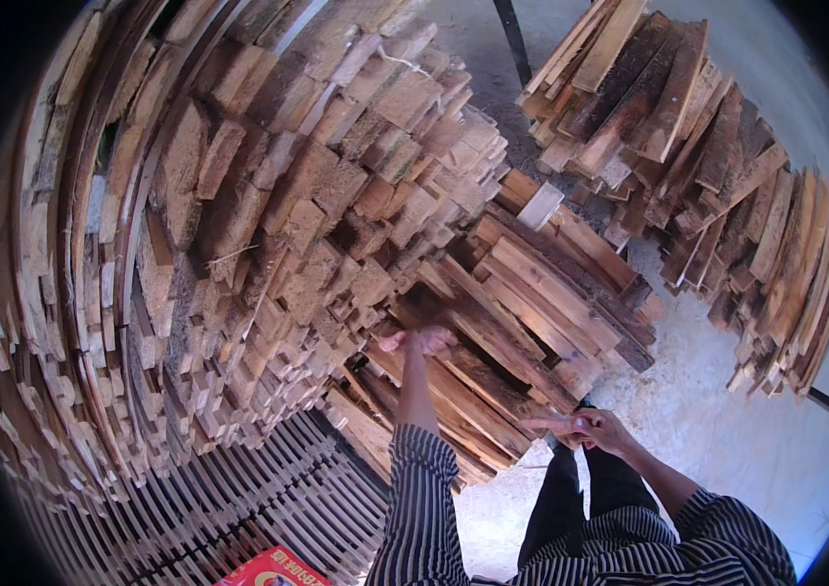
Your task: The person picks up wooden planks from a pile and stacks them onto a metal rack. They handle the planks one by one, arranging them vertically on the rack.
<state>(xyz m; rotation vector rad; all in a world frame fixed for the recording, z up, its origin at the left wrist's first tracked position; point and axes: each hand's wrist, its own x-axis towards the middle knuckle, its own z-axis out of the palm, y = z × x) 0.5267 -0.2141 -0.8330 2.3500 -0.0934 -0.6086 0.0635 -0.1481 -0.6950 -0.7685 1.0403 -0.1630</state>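
Observation:
My left hand (422,341) is stretched forward over a low stack of rough boards (473,405). Its thumb points left and its fingers spread right, slightly blurred, with no object visible in them. Nearer my body, at the right-hand ends of these boards, is my right hand (598,430). One finger reaches out to the left beside a board end while the others look partly curled; I see nothing held there. Brown planks (541,293) lie just beyond my hands, with a small pale block (540,207) on top.
A tall pile of sawn timber (336,186) rises at the left, its cut ends facing me. Another heap of planks (668,127) stands at far right on the pale floor (717,430). Dark slatted strips (219,488) and a red printed package (276,568) are at lower left.

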